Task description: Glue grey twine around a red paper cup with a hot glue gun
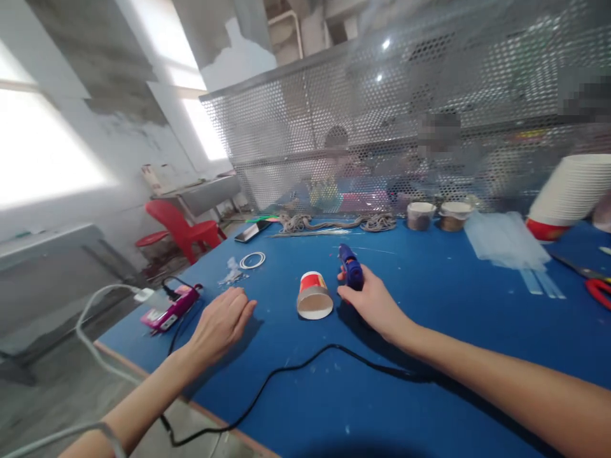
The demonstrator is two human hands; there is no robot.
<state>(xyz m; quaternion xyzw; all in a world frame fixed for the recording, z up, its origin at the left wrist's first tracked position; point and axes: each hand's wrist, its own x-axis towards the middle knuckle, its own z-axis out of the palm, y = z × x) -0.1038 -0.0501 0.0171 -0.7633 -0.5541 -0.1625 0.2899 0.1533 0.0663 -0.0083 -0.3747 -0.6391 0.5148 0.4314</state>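
My right hand (375, 299) is wrapped round a blue glue gun (352, 270) with an orange part, just right of a paper cup. The small red and white paper cup (312, 280) lies tipped with its mouth toward me; a grey band runs round its rim. No hand touches the cup. My left hand (224, 321) is over the table left of the cup, back up, fingers loosely bent and thumb out to the side. Nothing shows in it, though its fingertips are partly hidden.
A black cord (286, 369) crosses the blue table (305, 407). A magenta power strip (174, 312) sits left, white rings (252, 260) nearby. Grey rope (377, 222), stacked cups (573, 191), clear plastic sheets (506, 238) and red-handled scissors (599, 289) lie farther off. People sit behind the perforated screen (286, 121).
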